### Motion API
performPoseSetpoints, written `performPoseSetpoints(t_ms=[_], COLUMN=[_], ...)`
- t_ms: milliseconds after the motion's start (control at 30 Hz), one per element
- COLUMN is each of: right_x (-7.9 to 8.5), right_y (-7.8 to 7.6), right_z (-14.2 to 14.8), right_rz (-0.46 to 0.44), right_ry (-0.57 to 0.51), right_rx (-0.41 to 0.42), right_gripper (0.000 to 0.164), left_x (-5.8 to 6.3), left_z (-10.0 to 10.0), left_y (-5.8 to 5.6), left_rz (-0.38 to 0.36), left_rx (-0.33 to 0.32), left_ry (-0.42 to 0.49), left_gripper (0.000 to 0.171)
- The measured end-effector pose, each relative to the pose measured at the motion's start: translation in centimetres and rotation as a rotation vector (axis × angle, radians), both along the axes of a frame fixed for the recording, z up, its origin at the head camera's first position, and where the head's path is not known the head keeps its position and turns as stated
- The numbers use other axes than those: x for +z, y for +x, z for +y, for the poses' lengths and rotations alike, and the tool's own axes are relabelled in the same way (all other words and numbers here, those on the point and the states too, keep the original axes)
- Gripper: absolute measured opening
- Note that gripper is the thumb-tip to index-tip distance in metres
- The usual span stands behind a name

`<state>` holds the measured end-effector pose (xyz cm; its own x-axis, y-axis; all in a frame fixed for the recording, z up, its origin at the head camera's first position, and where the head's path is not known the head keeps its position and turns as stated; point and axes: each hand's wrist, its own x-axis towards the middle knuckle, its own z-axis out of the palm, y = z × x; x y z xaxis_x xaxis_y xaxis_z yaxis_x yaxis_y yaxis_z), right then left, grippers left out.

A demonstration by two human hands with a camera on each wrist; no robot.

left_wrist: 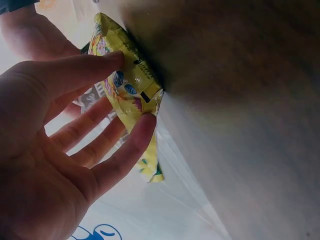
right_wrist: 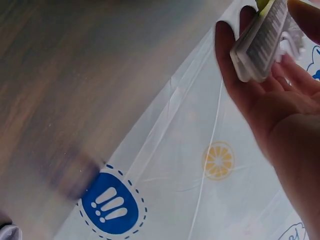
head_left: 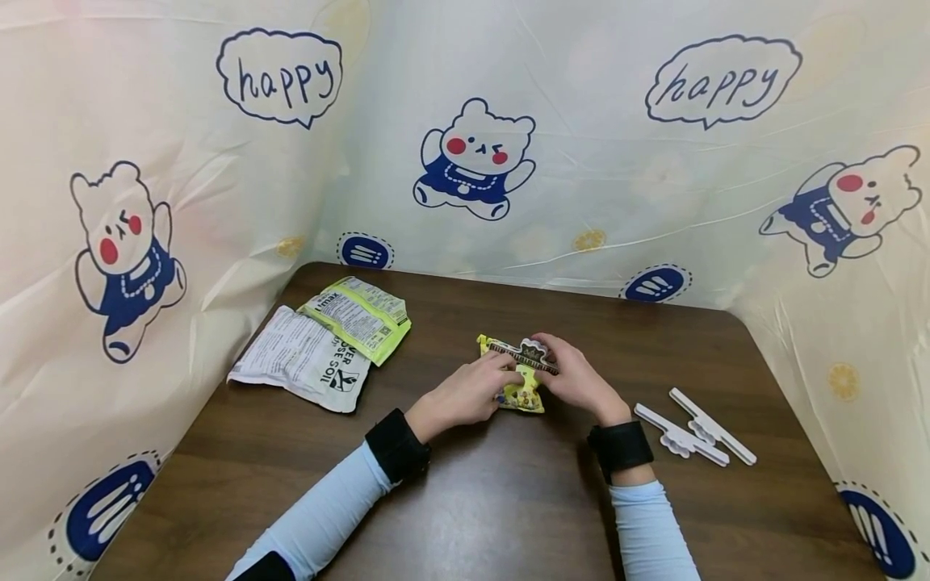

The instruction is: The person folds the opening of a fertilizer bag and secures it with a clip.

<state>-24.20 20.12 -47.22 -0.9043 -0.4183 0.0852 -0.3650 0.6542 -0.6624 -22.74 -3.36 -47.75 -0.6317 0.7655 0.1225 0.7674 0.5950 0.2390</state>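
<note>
going l to r. at the left edge of the tabletop (head_left: 508, 500), white soil bag (head_left: 298, 359) is lying flat, its left end sitting right at that edge. green pkt (head_left: 359, 319) is overlapping it, lying nr the far-left corner. neither hand is touching them.

mid tabletop, in from the far edge: left hand (head_left: 471, 391) is pinching yellow pkt (head_left: 525, 394), thumb over one face, some fingers going behind. dark-printed clip (head_left: 526, 360) is lying across the pkt's upper part. right hand (head_left: 574, 375) is gripping that clip btwn thumb & fingers. can't tell if its bars are fully closed; right wrist view is showing a slim gap at their end.

toward the right edge, left white clip (head_left: 681, 434) & right white clip (head_left: 714, 427) are lying slantwise, close together, just past the right hand.

risks imo:
- bars poss seating crooked or missing a corner, b/c the pkt is bending in the left hand.
- poss not latching if contents are bunching under the bars; can't see inside.
- pkt film is looking glossy, so clip could be sliding off if the left hand's hold is slackening.
- left fingertips are sitting v close to the bar, could be getting nipped if it's snapping shut.
- right forearm swinging out could be knocking the white clips.
</note>
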Motion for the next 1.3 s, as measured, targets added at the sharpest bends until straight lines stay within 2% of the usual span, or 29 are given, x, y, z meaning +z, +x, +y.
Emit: performPoseSetpoints(t_ms=[200,333,533,633,767,867,1000,1100,1167,1300], right_x=[-0.4,-0.2,0.0,0.0,0.6,1.3,1.7,1.4,1.2,1.1], right_y=[-0.1,0.0,0.0,0.1,0.6,1.2,1.9,2.1,2.1,2.1], right_z=[0.0,-0.1,-0.1,-0.1,-0.5,-1.2,-2.5,-3.2,-3.6,-3.8], right_rz=[-0.029,-0.039,-0.007,0.058,0.130,0.094,0.039,0.050,0.062,0.068], right_ry=[0.045,0.056,0.105,0.129,0.132,0.129,0.175,0.239,0.272,0.297], right_rx=[0.013,-0.002,-0.006,0.003,0.040,0.086,0.111,0.104,0.097,0.074], right_gripper=[0.067,0.066,0.063,0.052,0.027,0.017,0.019,0.026,0.031,0.036], left_x=[-0.6,-0.6,-0.5,-0.6,-0.5,-0.5,-0.4,-0.3,-0.1,0.4], left_z=[-0.1,0.0,0.0,0.0,0.0,-0.1,-0.4,-0.8,-1.1,-1.7], left_y=[-0.3,-0.4,-0.3,-0.3,-0.3,-0.5,-0.8,-1.0,-1.2,-1.3], left_rz=[-0.025,-0.024,-0.013,-0.010,-0.010,-0.009,-0.043,-0.097,-0.132,-0.192], left_rx=[0.011,0.018,0.022,0.019,0.008,-0.009,-0.019,0.007,0.044,0.144], left_ry=[0.010,0.031,0.034,0.028,0.026,0.033,0.073,0.091,0.080,0.014], left_gripper=[0.046,0.045,0.044,0.043,0.042,0.041,0.033,0.027,0.030,0.050])
